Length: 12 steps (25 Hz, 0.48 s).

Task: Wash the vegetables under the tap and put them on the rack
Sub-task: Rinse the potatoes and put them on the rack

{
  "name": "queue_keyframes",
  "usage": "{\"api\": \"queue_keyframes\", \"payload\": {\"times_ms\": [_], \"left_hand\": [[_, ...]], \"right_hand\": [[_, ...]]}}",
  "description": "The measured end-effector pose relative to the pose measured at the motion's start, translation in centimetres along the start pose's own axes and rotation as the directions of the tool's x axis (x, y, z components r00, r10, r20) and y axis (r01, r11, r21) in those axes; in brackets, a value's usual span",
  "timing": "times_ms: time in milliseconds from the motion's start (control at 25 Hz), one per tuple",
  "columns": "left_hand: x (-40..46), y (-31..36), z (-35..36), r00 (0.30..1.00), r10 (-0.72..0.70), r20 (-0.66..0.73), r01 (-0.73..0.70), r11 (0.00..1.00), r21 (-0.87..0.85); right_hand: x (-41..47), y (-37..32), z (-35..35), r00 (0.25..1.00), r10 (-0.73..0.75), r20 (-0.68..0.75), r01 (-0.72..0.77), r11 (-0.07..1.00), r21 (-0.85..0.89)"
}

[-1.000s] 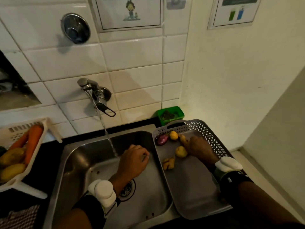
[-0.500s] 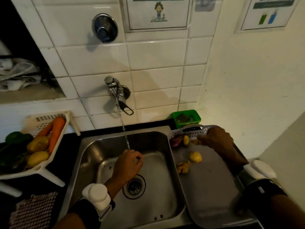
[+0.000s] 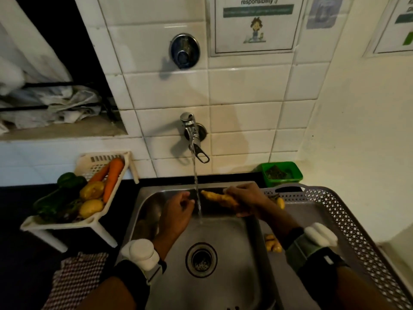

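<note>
Head cam looks down into the steel sink (image 3: 228, 260), with the tap (image 3: 191, 126) on the tiled wall running a thin stream straight down the middle. Right hand (image 3: 244, 201) has its fingers curled round a knobbly yellow-orange root (image 3: 218, 198), looks like ginger or turmeric to me, held over the far part of the basin with its free tip poking left, just beside the water. Left hand (image 3: 178, 211) sits just left of the stream, fingers loosely bent and holding nothing as far as I can see, close to the root's tip but not touching it.

Handling-wise, my guess is this thing is light and stiff, so no worry about crushing it. The catch is the lumpy shape plus wet skin, which probably makes it slippy, and thin knobs can snap off if you lever on them. I'd keep hold of the thick middle and let the other hand rub the exposed end under the water, then swap ends.

Grey perforated tray (image 3: 348, 222) to the right holds what's waiting: another ginger-like piece (image 3: 272, 242) near the sink edge and a small yellow one (image 3: 280, 202) mostly hidden behind the right wrist. White rack (image 3: 89, 222) on the left counter already has carrots (image 3: 112, 180), potatoes (image 3: 91, 190) and something dark green (image 3: 67, 179).
</note>
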State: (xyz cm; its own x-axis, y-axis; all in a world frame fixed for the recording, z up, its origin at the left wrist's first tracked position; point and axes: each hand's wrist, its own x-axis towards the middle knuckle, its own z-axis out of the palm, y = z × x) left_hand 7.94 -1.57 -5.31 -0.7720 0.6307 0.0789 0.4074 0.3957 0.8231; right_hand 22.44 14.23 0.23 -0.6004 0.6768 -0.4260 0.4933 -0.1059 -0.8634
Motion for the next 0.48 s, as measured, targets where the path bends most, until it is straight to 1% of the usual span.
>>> {"api": "queue_keyframes", "payload": {"times_ms": [40, 80, 160, 200, 240, 320, 360, 400, 480], "left_hand": [[0.3, 0.2, -0.7, 1.000, -0.020, -0.014, 0.020, 1.000, 0.001], [0.6, 0.5, -1.2, 1.000, -0.001, 0.001, 0.001, 1.000, 0.021], [1.3, 0.8, -1.7, 0.994, 0.029, 0.101, -0.030, 1.000, 0.009], [1.8, 0.9, -1.9, 0.991, 0.027, 0.133, -0.022, 0.999, -0.036], [2.4, 0.9, -1.7, 0.991, 0.030, 0.128, -0.019, 0.996, -0.091], [3.4, 1.4, -1.3, 0.999, 0.015, 0.042, -0.008, 0.988, -0.156], [3.9, 2.0, -1.2, 1.000, -0.008, 0.005, 0.009, 0.987, -0.159], [4.2, 2.4, -0.9, 0.999, -0.048, -0.013, 0.045, 0.986, -0.161], [4.1, 3.0, -0.6, 0.993, -0.117, 0.007, 0.116, 0.970, -0.214]], "right_hand": [[0.7, -0.6, 1.7, 0.999, 0.014, 0.033, -0.015, 1.000, 0.007], [1.3, -1.1, 2.7, 0.998, 0.021, 0.065, -0.023, 0.999, 0.024], [2.0, -2.4, 3.9, 0.992, 0.032, 0.120, -0.041, 0.996, 0.073], [2.4, -3.1, 4.3, 0.988, 0.038, 0.148, -0.053, 0.994, 0.099], [2.6, -3.5, 4.5, 0.985, 0.039, 0.168, -0.062, 0.989, 0.136], [2.9, -3.8, 5.2, 0.989, -0.001, 0.150, -0.031, 0.977, 0.211], [3.1, -3.8, 5.6, 0.993, -0.058, 0.102, 0.035, 0.977, 0.211], [3.3, -3.7, 6.0, 0.989, -0.138, 0.050, 0.128, 0.978, 0.166], [3.4, -3.5, 6.5, 0.949, -0.311, -0.053, 0.313, 0.950, 0.023]]}}
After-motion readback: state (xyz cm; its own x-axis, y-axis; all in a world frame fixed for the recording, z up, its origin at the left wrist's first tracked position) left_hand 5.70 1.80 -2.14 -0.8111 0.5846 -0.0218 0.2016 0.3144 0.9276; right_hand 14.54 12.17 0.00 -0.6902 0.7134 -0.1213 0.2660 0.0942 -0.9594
